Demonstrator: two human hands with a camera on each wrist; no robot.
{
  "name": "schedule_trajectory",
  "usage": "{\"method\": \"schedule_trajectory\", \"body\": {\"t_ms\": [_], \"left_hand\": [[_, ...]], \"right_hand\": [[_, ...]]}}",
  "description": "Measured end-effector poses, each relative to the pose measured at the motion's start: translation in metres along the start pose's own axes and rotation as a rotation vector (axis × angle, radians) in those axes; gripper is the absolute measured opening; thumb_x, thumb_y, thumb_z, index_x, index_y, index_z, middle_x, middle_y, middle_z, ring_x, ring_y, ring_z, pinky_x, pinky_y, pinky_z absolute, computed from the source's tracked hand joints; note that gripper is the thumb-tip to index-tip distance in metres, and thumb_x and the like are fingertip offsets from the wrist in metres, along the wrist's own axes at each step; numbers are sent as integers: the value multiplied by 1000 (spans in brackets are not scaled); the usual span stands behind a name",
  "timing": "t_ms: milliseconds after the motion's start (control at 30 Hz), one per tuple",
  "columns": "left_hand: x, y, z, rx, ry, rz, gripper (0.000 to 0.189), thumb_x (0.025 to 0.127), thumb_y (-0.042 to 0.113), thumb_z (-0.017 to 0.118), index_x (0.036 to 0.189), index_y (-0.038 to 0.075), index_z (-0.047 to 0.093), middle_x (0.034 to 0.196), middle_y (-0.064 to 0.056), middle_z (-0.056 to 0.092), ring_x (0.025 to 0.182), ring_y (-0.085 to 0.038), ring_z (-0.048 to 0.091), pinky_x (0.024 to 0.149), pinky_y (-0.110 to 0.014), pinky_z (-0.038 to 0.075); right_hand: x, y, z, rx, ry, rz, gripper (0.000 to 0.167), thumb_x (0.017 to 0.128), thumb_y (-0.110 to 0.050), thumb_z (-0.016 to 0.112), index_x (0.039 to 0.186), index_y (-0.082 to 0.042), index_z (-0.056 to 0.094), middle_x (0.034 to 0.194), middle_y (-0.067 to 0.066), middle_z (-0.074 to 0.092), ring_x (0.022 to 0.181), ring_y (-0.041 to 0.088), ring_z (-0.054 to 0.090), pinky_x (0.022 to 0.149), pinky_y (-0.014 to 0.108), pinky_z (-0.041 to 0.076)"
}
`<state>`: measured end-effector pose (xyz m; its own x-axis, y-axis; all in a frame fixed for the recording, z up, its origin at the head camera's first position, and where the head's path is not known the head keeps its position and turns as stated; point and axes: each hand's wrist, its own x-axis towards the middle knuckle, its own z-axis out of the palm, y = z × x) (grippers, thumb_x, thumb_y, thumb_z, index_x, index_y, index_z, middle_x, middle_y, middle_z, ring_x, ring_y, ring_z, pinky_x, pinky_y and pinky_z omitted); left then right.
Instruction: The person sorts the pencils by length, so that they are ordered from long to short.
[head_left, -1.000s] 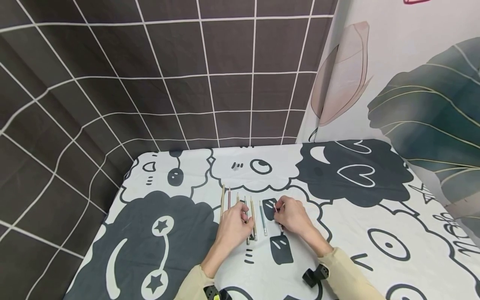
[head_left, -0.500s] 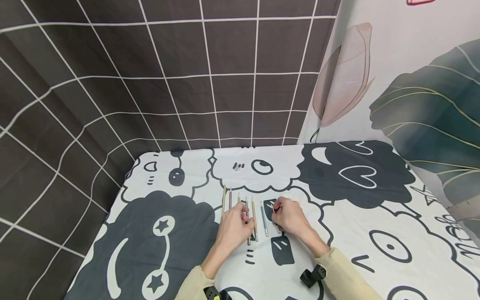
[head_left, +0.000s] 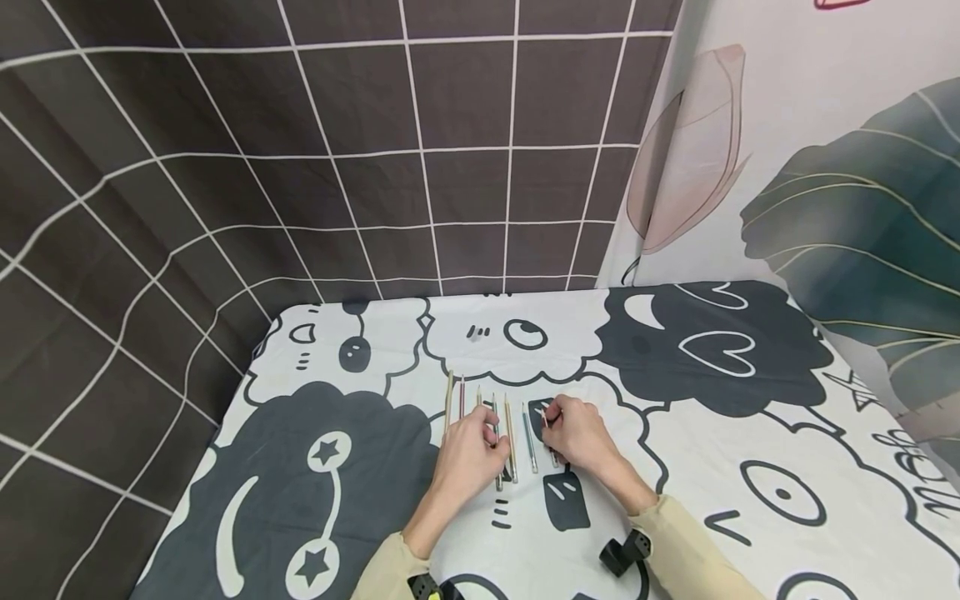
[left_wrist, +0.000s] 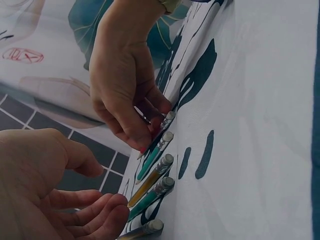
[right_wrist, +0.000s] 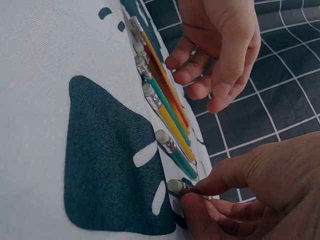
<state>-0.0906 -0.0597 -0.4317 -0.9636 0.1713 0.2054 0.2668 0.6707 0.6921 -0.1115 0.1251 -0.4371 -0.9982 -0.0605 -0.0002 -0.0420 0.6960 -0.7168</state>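
In the head view, my right hand (head_left: 581, 433) pinches a red pencil at the right end of a row of pencils. The left wrist view shows that pencil's eraser end (left_wrist: 170, 116) just above the cloth, red showing between the fingertips. My left hand (head_left: 467, 457) hovers over the row's middle with fingers loosely bent, holding nothing. Beside the held pencil lies a green pencil (right_wrist: 177, 157), then a yellow pencil (right_wrist: 172, 127) and another green pencil (right_wrist: 162, 97). Farther left are a red pencil (head_left: 462, 396) and a yellow pencil (head_left: 448, 400). Their eraser ends point toward me.
A white cloth (head_left: 480, 546) with dark cartoon sheep covers the surface. Behind it hangs a dark grid-patterned curtain (head_left: 468, 187). A leaf-printed sheet (head_left: 862, 208) hangs at the right. A black wrist camera (head_left: 626, 552) sits at the right cuff.
My right hand has shifted slightly left with the red pencil, closer to the neighbouring green one, and then stayed nearly still. My left hand has kept its place over the row.
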Motion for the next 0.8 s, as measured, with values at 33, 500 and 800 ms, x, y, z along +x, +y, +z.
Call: {"method": "schedule_trajectory", "body": {"t_ms": [33, 500, 800], "left_hand": [[0, 0, 0, 0, 1, 5, 19, 78, 6, 71, 96, 2, 66, 70, 1, 59, 61, -9, 53, 58, -31, 45], [0, 0, 0, -6, -6, 4, 17, 79, 5, 71, 95, 2, 65, 70, 0, 59, 59, -9, 51, 57, -30, 44], [0, 0, 0, 1, -7, -1, 18, 79, 6, 71, 95, 2, 65, 70, 1, 59, 60, -9, 53, 57, -30, 45]], "right_hand": [[0, 0, 0, 2, -1, -1, 12, 77, 5, 69, 87, 1, 62, 59, 0, 56, 40, 8, 52, 42, 25, 42], [0, -3, 2, -4, -12, -1, 9, 79, 5, 68, 85, 2, 63, 59, 0, 57, 39, 7, 52, 42, 25, 43], [0, -1, 4, -6, -9, -10, 8, 79, 6, 69, 82, 2, 63, 57, -1, 57, 37, 6, 52, 41, 25, 43]]}}
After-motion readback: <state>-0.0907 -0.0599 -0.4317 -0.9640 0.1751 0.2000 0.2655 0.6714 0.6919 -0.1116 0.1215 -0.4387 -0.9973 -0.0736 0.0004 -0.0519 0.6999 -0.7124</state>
